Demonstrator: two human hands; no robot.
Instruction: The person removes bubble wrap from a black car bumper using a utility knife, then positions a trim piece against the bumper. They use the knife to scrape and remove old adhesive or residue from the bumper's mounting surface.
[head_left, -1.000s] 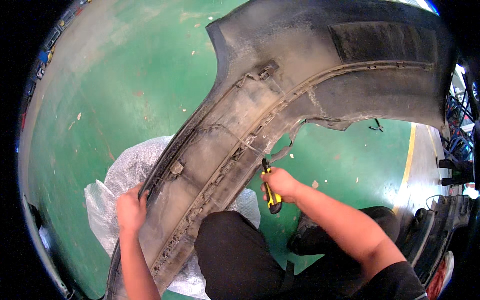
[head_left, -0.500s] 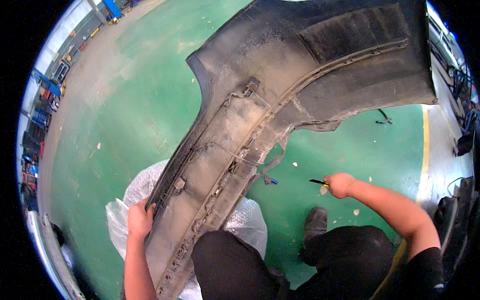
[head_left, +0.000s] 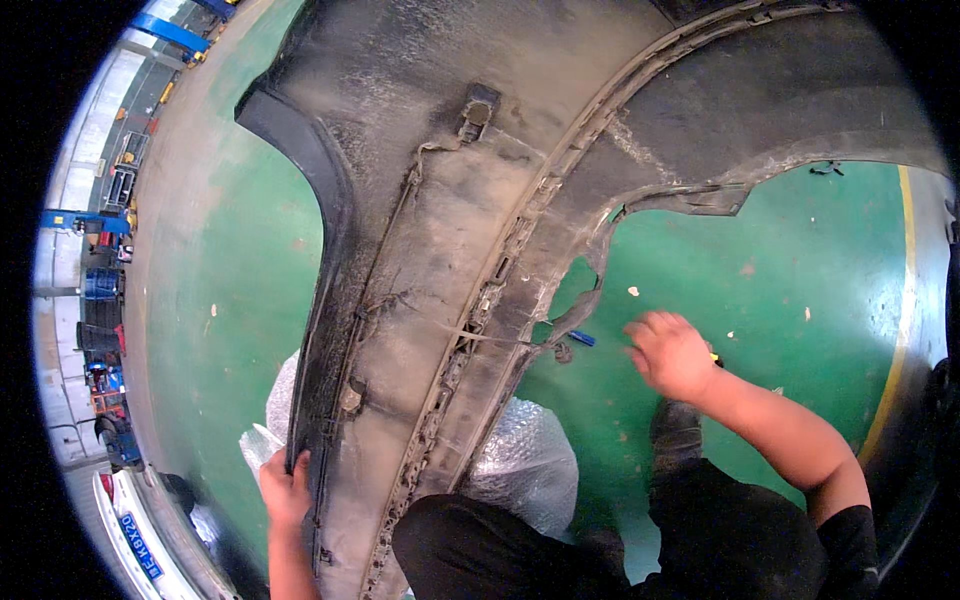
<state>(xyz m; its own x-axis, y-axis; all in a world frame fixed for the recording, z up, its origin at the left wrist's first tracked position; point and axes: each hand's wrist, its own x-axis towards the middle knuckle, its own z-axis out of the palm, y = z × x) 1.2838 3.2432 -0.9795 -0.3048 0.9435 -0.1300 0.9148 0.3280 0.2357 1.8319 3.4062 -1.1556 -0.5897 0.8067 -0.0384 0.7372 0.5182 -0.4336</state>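
"Fingers (head_left: 301,466) of the left hand (head_left: 284,490) close on the left edge of a bumper (head_left: 425,255) in a workshop, the thumb on its inner side."

"And the right hand (head_left: 676,358)?"

"Above the floor (head_left: 765,295), to the right of the bumper and apart from it, back of the hand up. Its fingers are loosely bent and slightly parted, their tips toward the bumper's torn edge."

"What shows beside that wrist?"

"A small yellow-and-black object (head_left: 715,359), mostly hidden by the arm; whether it touches the hand, one cannot tell."

"Where does the bumper lie?"

"Slantwise across the scene, dusty inner face up, from the lower left, beside the person's knee (head_left: 465,545), to the upper right. Bubble wrap (head_left: 527,462) shows from beneath it on both sides."

"And at the tear?"

"A ragged hole opens onto the green floor. Just beside it are a blue piece (head_left: 581,339) and a small grey clump (head_left: 563,353), between the bumper and the right hand."

"The surroundings?"

"A dark shoe (head_left: 677,432) below the right hand, a yellow line (head_left: 906,235) on the floor at right, and a white car (head_left: 146,514) at lower left."
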